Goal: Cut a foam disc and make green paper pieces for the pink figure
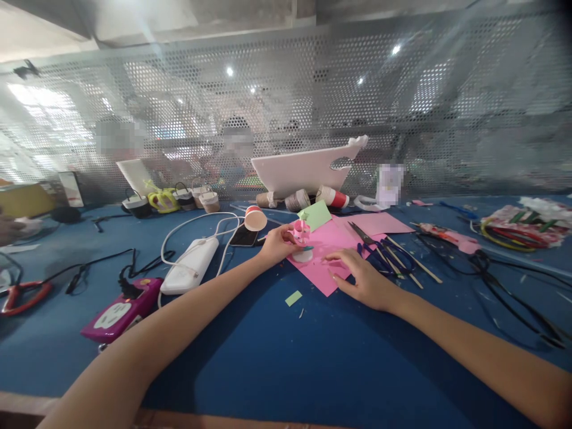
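Observation:
My left hand (279,244) is closed at the fingertips on a small pink paper craft (301,232) with a light green piece on top. Just below it a white round disc (302,256) lies on pink paper (328,280). My right hand (364,277) hovers over the right part of that paper, fingers apart, holding nothing. Behind the craft rests a light green sheet (318,214). Dark-handled scissors (364,235) lie beyond my right hand, beside several thin wooden sticks (415,260). A small green paper strip (294,298) is on the blue table nearer to me.
To the left are a white power bank (190,268) with a cable, a phone (244,236) and a purple power strip (120,313). Paper cups (255,218) and a white foam board (299,173) stand behind. A glue gun (449,236) and wires lie right, before a perforated screen (286,83).

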Action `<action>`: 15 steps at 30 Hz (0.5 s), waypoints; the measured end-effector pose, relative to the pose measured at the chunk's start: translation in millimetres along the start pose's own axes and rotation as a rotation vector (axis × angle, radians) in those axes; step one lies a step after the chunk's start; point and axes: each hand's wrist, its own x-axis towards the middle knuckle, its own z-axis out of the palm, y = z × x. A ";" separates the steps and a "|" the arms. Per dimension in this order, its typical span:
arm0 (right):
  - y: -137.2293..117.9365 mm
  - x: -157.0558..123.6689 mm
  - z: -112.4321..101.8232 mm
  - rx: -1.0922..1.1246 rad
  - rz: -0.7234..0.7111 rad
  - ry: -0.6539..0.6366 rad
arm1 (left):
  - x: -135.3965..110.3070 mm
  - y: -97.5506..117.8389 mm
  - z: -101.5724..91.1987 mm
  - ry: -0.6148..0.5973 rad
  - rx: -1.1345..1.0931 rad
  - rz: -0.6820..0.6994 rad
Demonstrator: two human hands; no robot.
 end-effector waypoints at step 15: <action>1.5 -0.4 -0.5 0.006 0.002 -0.008 | 1.4 -9.3 -2.2 -0.060 0.049 0.076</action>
